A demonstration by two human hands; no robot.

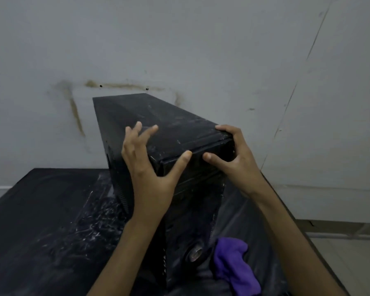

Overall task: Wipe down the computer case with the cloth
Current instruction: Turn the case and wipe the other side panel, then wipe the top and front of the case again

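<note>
Head view: black computer case (169, 133) upright at frame centre on a dark-covered bench (41, 210), near a grey wall (179, 39). Left hand (150, 167) clasping the case's near left top corner, fingers spread on top, thumb across the front edge. Right hand (233, 154) gripping the near right top corner. Purple cloth (233, 265) crumpled at lower right, well below both hands, untouched.

one computer case (169, 133), one purple cloth (233, 263), one table (41, 210) (black-covered), two hands: left (150, 167), right (233, 154).
</note>
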